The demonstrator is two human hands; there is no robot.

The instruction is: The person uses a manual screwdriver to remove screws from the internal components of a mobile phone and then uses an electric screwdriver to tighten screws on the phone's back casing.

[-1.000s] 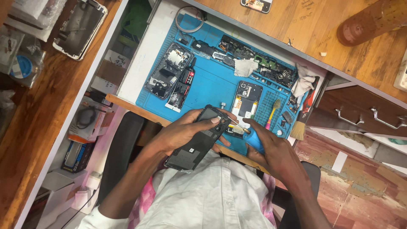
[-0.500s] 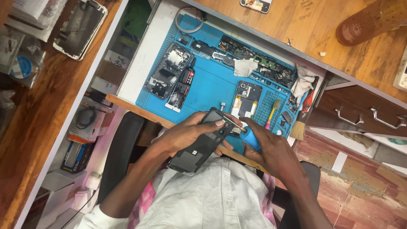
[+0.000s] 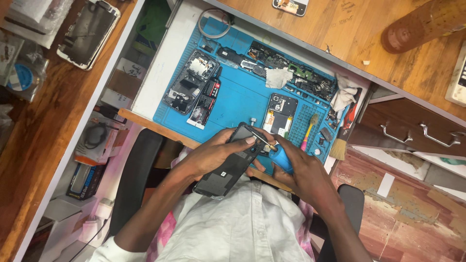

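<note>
Left hand [image 3: 213, 154] clamps opened smartphone [image 3: 229, 162] steady above blue repair mat [image 3: 238, 99]; right hand [image 3: 298, 170] grips blue-handled screwdriver [image 3: 274, 153], tip on phone.

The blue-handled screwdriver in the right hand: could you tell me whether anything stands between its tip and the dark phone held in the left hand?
Nothing visible does. The screwdriver in the right hand reaches the phone near its top edge, beside the left hand thumb.

screen: dark glass panel [image 3: 88, 33], left desk | label: white sticker [image 3: 224, 173], phone back
</note>
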